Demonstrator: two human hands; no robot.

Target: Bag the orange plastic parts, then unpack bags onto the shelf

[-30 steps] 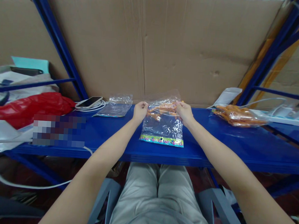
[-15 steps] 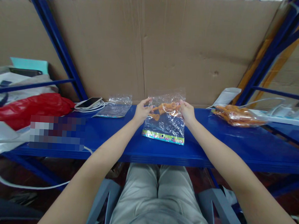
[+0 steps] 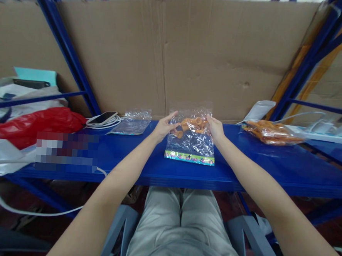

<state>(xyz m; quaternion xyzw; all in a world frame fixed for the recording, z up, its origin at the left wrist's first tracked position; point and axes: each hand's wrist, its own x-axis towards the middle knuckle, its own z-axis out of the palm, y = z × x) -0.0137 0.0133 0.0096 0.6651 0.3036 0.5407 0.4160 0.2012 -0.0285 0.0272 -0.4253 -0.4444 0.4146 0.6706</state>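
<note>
A clear plastic bag (image 3: pixel 189 143) with a colourful printed strip along its near edge lies on the blue shelf. Several orange plastic pieces (image 3: pixel 193 124) are bunched inside its far half; their exact kind is unclear. At the bag's left edge is my left hand (image 3: pixel 163 129), thumb over the plastic by the pieces, index finger stretched away from it, lower fingers partly hidden. My right hand (image 3: pixel 216 130) pinches the right edge beside the orange pieces.
Left of the bag lie another clear bag (image 3: pixel 132 122), a phone (image 3: pixel 103 117) with white cable, and a red plastic bag (image 3: pixel 40 122). To the right are a packed bag of orange pieces (image 3: pixel 270 132) and a white power strip (image 3: pixel 329 135). Cardboard (image 3: pixel 210 61) stands behind.
The bag has shifted slightly right and its printed edge lies straighter. The orange pieces have bunched together towards the right. My left thumb and index finger have spread wider.
</note>
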